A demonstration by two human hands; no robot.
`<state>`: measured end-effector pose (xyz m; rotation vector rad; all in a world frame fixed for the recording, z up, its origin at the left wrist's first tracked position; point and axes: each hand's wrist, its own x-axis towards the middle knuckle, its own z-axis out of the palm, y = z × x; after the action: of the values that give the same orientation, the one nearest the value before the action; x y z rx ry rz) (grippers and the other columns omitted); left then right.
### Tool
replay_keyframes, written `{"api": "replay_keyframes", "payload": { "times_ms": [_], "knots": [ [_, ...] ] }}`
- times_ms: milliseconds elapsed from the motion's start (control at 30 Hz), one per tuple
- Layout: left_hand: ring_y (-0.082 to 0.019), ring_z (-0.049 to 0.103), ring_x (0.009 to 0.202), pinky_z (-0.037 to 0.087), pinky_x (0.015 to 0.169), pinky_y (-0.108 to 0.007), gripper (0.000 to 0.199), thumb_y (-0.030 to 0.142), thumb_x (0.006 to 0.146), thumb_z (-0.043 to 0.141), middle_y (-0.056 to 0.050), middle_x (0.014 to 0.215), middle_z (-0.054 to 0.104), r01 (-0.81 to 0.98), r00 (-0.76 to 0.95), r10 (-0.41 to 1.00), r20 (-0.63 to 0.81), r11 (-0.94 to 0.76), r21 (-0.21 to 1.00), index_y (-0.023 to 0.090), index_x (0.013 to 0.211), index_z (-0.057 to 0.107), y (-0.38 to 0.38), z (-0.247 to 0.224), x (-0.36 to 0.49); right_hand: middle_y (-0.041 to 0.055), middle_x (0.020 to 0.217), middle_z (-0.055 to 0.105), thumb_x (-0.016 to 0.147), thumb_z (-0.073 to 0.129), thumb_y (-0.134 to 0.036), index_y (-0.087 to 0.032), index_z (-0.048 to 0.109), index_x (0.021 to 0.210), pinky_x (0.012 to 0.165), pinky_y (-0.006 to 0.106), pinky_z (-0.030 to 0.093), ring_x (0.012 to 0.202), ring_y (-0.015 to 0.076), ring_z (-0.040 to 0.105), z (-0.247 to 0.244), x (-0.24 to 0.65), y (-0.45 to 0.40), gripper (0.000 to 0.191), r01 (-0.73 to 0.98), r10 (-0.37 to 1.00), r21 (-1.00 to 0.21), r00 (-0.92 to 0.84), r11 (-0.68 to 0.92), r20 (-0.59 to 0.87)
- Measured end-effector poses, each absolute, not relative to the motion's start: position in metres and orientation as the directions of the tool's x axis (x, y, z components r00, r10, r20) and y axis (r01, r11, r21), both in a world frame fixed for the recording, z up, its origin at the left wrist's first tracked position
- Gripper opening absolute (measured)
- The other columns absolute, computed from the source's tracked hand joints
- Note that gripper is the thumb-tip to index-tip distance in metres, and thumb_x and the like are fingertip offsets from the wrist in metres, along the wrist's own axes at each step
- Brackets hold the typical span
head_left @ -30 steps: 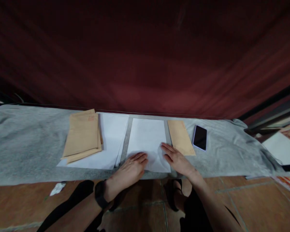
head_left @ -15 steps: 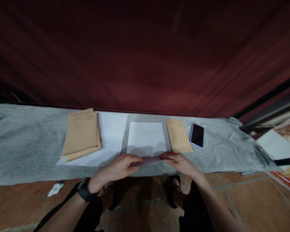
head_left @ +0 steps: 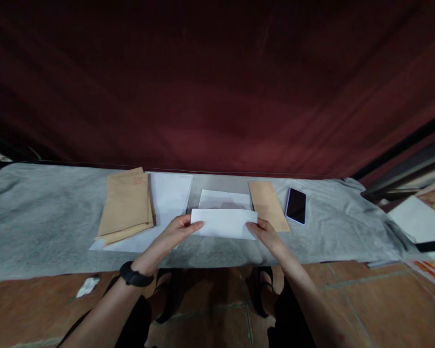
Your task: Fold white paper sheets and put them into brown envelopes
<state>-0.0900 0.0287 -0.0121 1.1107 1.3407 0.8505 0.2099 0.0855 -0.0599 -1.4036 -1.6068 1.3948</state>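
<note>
A white sheet of paper (head_left: 224, 199) has its near part folded up into a flat band across the front. My left hand (head_left: 179, 231) pinches the left end of this band, thumb on top. At the right end, my right hand (head_left: 266, 235) grips it the same way. Just right of the sheet lies a narrow brown envelope (head_left: 270, 205). To the left, several brown envelopes (head_left: 126, 203) are stacked on larger white sheets (head_left: 168, 193).
A phone (head_left: 296, 205) lies right of the narrow envelope on the grey cloth (head_left: 333, 222). Dark red fabric (head_left: 217, 106) hangs behind the surface. A crumpled white scrap (head_left: 88, 286) is on the tiled floor.
The sheet's near edge has been lifted and folded away from me, so less of the sheet lies flat. Both hands have moved slightly up and now pinch the folded band.
</note>
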Motion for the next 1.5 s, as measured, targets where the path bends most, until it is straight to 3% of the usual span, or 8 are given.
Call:
{"api": "replay_keyframes", "payload": {
  "times_ms": [133,300,400,533,600,700,967,1500],
  "knots": [
    [-0.025,0.065,0.103,0.049,0.09,-0.034,0.058,0.056,0.071,0.074,-0.008,0.109,0.075,0.153,0.142,0.928,-0.343,0.322,0.934,0.014,0.112,0.072,0.026,-0.01,-0.088,-0.0004,0.063,0.058,0.071,0.06,-0.062,-0.016,0.064,0.075,0.055,0.026,0.035,0.06,0.0134,0.046,-0.067,0.208,0.088,0.046,0.312,0.95,-0.942,-0.235,-0.127,-0.206],
    [-0.017,0.059,0.069,0.043,0.061,-0.026,0.053,0.059,0.073,0.067,-0.003,0.079,0.07,0.262,0.041,0.923,-0.382,0.36,0.896,0.014,0.098,0.072,0.025,-0.02,-0.094,-0.0011,0.062,0.057,0.073,0.059,-0.06,-0.017,0.064,0.076,0.054,0.025,0.034,0.057,0.0132,0.047,-0.075,0.208,0.088,0.044,0.309,0.949,-0.941,-0.232,-0.135,-0.212],
    [-0.015,0.052,0.061,0.038,0.056,-0.025,0.047,0.059,0.075,0.062,0.0,0.068,0.062,0.297,-0.012,0.949,-0.315,0.305,0.905,0.014,0.089,0.069,0.031,-0.036,-0.094,0.0002,0.061,0.059,0.082,0.054,-0.054,-0.018,0.064,0.074,0.053,0.025,0.035,0.058,0.0149,0.051,-0.074,0.204,0.088,0.038,0.468,0.972,-0.883,-0.189,-0.033,-0.137],
    [-0.015,0.048,0.06,0.035,0.055,-0.025,0.033,0.052,0.078,0.056,0.003,0.06,0.052,0.462,-0.121,0.972,-0.201,0.234,0.855,0.019,0.075,0.06,0.043,-0.052,-0.089,0.0062,0.073,0.07,0.096,0.048,-0.037,-0.018,0.069,0.091,0.062,0.026,0.042,0.071,0.0193,0.065,-0.063,0.194,0.085,0.029,0.867,0.988,-0.488,-0.146,0.1,-0.056],
    [-0.015,0.049,0.059,0.034,0.054,-0.025,0.028,0.046,0.083,0.053,0.004,0.058,0.049,0.591,-0.171,0.968,-0.181,0.248,0.767,0.02,0.073,0.057,0.048,-0.054,-0.086,0.009,0.08,0.074,0.1,0.046,-0.034,-0.018,0.069,0.105,0.066,0.027,0.044,0.077,0.0213,0.07,-0.057,0.187,0.084,0.029,0.951,0.989,-0.285,-0.138,0.119,-0.048],
    [-0.017,0.056,0.065,0.038,0.06,-0.026,0.024,0.038,0.09,0.047,0.0,0.065,0.058,0.758,-0.203,0.963,-0.179,0.271,0.593,0.02,0.08,0.06,0.051,-0.048,-0.081,0.0112,0.086,0.076,0.102,0.044,-0.035,-0.018,0.067,0.115,0.069,0.028,0.047,0.081,0.0229,0.073,-0.052,0.179,0.084,0.031,0.981,0.991,-0.155,-0.127,0.12,-0.039],
    [-0.024,0.07,0.097,0.047,0.077,-0.029,0.035,0.036,0.101,0.036,-0.013,0.103,0.074,0.893,-0.315,0.917,-0.243,0.373,0.25,0.017,0.114,0.063,0.05,-0.03,-0.068,0.0137,0.09,0.077,0.104,0.042,-0.034,-0.016,0.066,0.117,0.072,0.028,0.05,0.083,0.0232,0.075,-0.054,0.166,0.096,0.033,0.991,0.995,-0.099,-0.096,0.094,-0.009],
    [-0.029,0.073,0.098,0.052,0.079,-0.034,0.042,0.035,0.102,0.031,-0.017,0.1,0.075,0.901,-0.372,0.911,-0.177,0.4,0.169,0.013,0.126,0.059,0.062,-0.032,-0.064,0.0144,0.099,0.075,0.104,0.04,-0.027,-0.014,0.059,0.125,0.068,0.03,0.049,0.082,0.0235,0.074,-0.069,0.155,0.112,0.031,0.989,0.991,-0.112,-0.089,0.101,0.103]
  ]
}}
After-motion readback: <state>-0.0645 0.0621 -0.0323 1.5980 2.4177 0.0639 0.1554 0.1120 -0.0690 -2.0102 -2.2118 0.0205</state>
